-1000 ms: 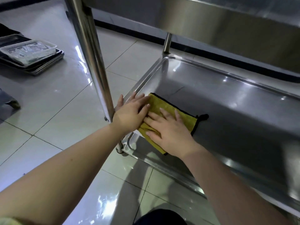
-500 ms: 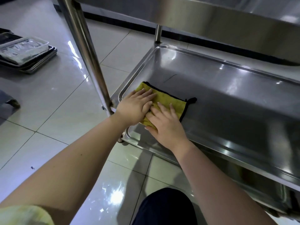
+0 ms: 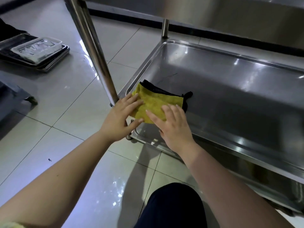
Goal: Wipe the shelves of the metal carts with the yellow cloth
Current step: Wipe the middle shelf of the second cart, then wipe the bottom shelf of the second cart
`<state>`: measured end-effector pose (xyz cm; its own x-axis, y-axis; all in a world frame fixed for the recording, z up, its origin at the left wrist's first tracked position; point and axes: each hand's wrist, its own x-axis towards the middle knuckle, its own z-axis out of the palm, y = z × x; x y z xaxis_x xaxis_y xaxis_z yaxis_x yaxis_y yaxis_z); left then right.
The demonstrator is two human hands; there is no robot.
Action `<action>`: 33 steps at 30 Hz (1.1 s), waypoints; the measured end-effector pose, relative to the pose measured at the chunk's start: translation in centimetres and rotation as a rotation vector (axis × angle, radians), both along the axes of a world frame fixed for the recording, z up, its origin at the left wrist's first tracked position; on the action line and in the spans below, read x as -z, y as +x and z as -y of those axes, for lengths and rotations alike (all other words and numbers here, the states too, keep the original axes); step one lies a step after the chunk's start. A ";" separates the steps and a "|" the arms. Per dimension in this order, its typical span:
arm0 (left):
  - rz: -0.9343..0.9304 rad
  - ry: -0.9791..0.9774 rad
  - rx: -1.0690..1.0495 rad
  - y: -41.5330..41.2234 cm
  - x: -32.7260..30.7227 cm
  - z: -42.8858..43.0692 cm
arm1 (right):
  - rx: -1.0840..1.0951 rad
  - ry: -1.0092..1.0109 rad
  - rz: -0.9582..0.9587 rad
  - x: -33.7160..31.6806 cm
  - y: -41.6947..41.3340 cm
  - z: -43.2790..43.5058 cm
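A folded yellow cloth (image 3: pixel 153 102) with black trim lies in the near left corner of the metal cart's lower shelf (image 3: pixel 230 96). My left hand (image 3: pixel 121 117) rests over the cloth's left edge and the shelf rim, fingers straight. Flat on the cloth's right part lies my right hand (image 3: pixel 172 127), its fingers spread and pressing down. Both hands cover the cloth's near side. The cart's upper shelf (image 3: pixel 213 9) overhangs at the top.
The cart's steel post (image 3: pixel 92 51) rises just left of my left hand; a second post (image 3: pixel 165 27) stands at the back. Stacked metal trays with a white plastic basket (image 3: pixel 36 50) lie on the tiled floor at left. My dark knee (image 3: pixel 172 208) is below.
Both hands and the cloth stay at the shelf's near left corner. The cloth's far edge has bunched up, showing more black trim, and my hands have slid slightly toward me.
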<state>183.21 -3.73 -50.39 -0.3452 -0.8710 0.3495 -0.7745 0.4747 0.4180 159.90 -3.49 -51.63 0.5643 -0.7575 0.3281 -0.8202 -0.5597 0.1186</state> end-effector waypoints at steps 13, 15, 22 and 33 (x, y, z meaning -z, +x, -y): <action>0.311 -0.372 0.042 0.9 1.0 2.0 | -0.020 -0.076 0.079 -0.2 -0.1 -0.2; 0.319 -0.288 0.058 1.6 0.2 1.8 | -0.060 -0.030 0.147 -0.5 0.4 -0.5; 0.386 -0.184 0.169 2.2 -2.5 1.3 | -0.051 0.329 0.371 -4.9 0.1 -0.5; 0.110 0.074 0.165 -2.9 -7.6 -3.3 | -0.027 0.853 0.266 -13.8 -5.3 -2.2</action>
<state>180.32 -0.42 -42.83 -0.5176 -0.8217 0.2385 -0.7320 0.5696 0.3738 154.59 -1.28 -37.80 0.5714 -0.7911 -0.2182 -0.7461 -0.3900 -0.5397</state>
